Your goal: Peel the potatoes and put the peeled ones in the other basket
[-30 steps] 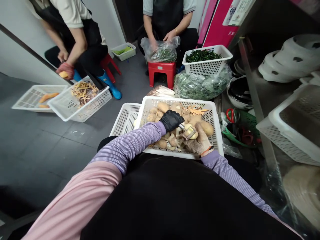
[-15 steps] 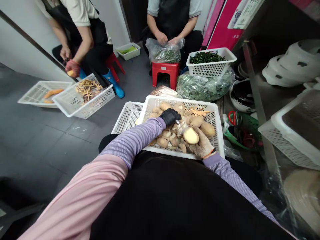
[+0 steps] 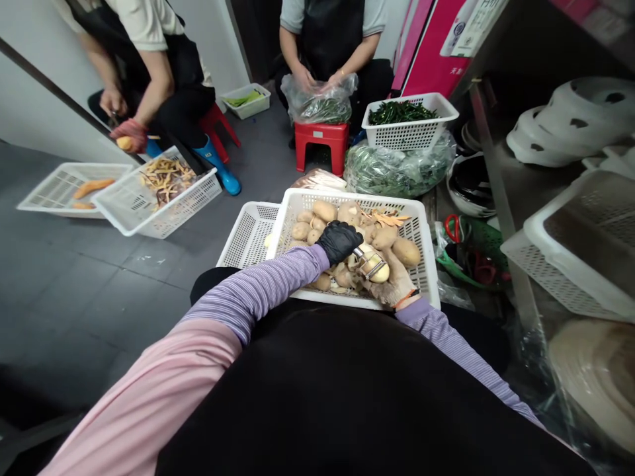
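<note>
A black glove covers my left hand, which is closed on the handle of a metal peeler. The peeler's head lies across a mostly peeled, pale yellow potato. My right hand, in a dirty light glove, grips that potato from below and the right. Both hands are over a white perforated basket at my lap. Unpeeled brown potatoes, peelings and some orange peel strips lie in it.
A second white basket sits under the left side. Beyond are a bag of greens, a basket of green peppers and a red stool. Two people work ahead; baskets stand left, a metal shelf right.
The peeler has come down onto the potato's near face, and the potato has turned in my right hand. The whole view has shifted slightly.
</note>
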Available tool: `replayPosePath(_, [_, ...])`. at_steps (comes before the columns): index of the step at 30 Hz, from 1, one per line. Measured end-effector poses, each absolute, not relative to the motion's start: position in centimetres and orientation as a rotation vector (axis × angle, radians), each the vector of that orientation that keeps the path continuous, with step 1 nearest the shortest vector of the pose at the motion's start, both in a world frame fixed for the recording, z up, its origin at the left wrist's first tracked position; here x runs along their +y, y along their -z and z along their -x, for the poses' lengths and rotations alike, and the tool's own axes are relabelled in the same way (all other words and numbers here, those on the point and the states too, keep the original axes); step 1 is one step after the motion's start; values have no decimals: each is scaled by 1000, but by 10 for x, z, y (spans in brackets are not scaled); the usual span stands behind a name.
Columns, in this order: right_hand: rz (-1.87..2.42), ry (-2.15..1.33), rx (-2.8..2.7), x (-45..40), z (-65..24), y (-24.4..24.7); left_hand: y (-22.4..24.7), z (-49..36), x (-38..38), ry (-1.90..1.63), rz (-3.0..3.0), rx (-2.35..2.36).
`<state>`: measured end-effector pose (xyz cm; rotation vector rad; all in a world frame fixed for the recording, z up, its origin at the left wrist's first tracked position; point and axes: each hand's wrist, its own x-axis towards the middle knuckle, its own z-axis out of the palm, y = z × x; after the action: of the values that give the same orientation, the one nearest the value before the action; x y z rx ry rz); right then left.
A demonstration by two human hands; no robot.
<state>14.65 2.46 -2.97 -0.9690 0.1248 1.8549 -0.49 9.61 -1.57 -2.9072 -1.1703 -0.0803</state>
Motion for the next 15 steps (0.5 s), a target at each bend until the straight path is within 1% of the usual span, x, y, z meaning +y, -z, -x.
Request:
replayPosePath(5, [1119, -1680, 248, 23, -132, 14, 31, 9, 104, 71, 2910, -1161])
replayPosePath(10, [1020, -1802, 167, 16, -130, 5, 41, 35, 133, -65, 2816, -1486])
replayPosePath(13, [1042, -1819, 119, 14, -138, 13, 42, 32, 139, 1, 2920, -1290])
replayPosePath(15, [1071, -1812, 9, 12, -146, 22, 43, 28, 143, -21, 2956, -1187])
